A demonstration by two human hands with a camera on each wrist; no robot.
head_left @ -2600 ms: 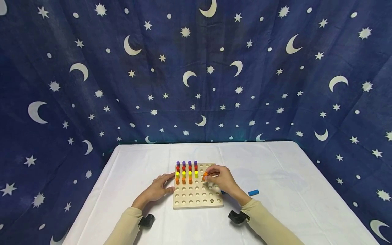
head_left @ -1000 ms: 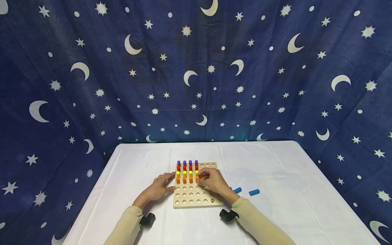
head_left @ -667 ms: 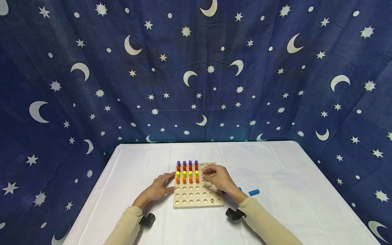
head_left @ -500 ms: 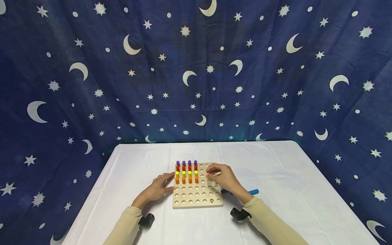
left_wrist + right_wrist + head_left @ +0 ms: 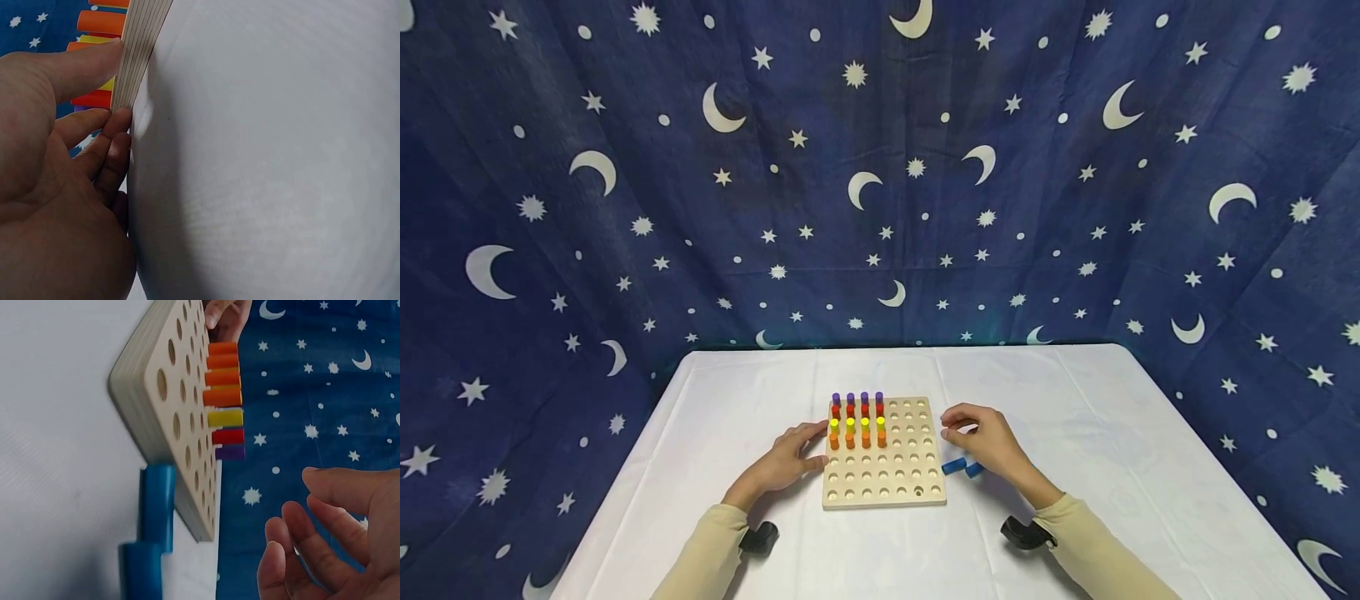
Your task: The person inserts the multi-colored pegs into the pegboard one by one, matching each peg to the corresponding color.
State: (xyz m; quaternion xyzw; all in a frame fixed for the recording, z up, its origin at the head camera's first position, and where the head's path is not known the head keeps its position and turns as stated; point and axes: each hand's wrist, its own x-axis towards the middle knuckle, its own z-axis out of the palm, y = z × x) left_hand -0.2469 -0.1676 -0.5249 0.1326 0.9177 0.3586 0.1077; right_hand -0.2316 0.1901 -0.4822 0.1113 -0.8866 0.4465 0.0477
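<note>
A square wooden pegboard (image 5: 891, 468) lies on the table. In its back left part stand rows of purple (image 5: 864, 397), red (image 5: 864, 410), yellow (image 5: 881, 424) and orange pegs (image 5: 866, 442). My left hand (image 5: 784, 462) rests at the board's left side; in the left wrist view, its thumb (image 5: 87, 67) and fingertips touch the board's edge. Off the board's right side, my right hand (image 5: 983, 437) hovers with loosely bent fingers, holding nothing. Below it lie a blue peg (image 5: 953, 466) near the board and another blue peg (image 5: 974, 470), partly hidden by the hand.
A white cloth (image 5: 1075, 400) covers the table. Behind it hangs a dark blue curtain (image 5: 820, 200) with moons and stars. Black wrist devices sit by the left cuff (image 5: 760, 540) and the right cuff (image 5: 1026, 533).
My right hand has set an orange peg into the row in front of the yellow ones and let go. It has then moved right, off the board. The left hand has stayed put.
</note>
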